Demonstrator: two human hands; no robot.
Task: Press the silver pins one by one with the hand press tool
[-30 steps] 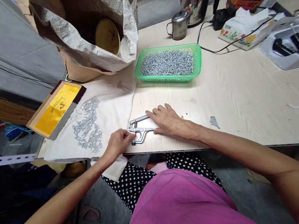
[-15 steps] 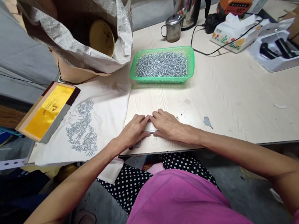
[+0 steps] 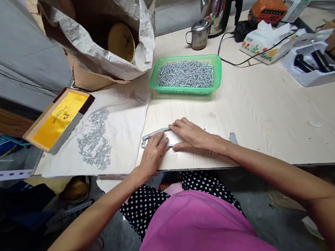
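A metal plier-like hand tool point(image 3: 153, 135) lies near the front edge of the pale wooden table point(image 3: 266, 110). My right hand point(image 3: 189, 135) lies flat on its handles, fingers stretched out. My left hand point(image 3: 154, 153) rests on the tool's lower part, fingers curved down over it. Left of the tool, a heap of small metal pieces point(image 3: 94, 143) is spread on a white cloth point(image 3: 118, 122). A green basket point(image 3: 186, 73) full of the same metal pieces stands behind.
A yellow-lidded box point(image 3: 58, 118) lies at the cloth's left edge. A large woven sack point(image 3: 96, 28) stands at the back left. Farther back are a steel mug point(image 3: 199, 34), a kettle point(image 3: 218, 6), a tissue pack point(image 3: 260, 41), a black cable and a white device point(image 3: 317, 59).
My left hand left the cloth's edge, moved right onto the tool and now lies over its lower part. My right hand stayed on the handles.
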